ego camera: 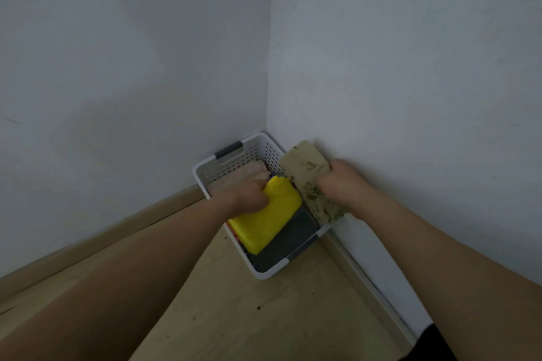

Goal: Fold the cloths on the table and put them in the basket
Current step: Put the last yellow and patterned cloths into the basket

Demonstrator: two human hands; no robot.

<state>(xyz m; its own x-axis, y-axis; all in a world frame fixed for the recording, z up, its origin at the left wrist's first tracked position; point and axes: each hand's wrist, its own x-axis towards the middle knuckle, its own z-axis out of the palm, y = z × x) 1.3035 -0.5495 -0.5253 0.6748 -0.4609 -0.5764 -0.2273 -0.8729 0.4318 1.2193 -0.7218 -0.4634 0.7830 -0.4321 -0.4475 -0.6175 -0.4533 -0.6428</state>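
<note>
head view: at frame centre the left hand (pixel 249 195) grips a folded bright yellow cloth (pixel 268 218) inside the white perforated plastic basket (pixel 234 163); the right hand (pixel 337 184), right of it, clutches a folded beige leaf-print cloth (pixel 308 173) over the basket's right rim. a dark grey cloth (pixel 289 239) already lies inside. packing seems nearly finished; the wooden table (pixel 264 316) shows no loose cloths.

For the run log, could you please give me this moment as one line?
left hand: pressing yellow cloth in basket | right hand: gripping folded beige cloth over basket rim
</note>
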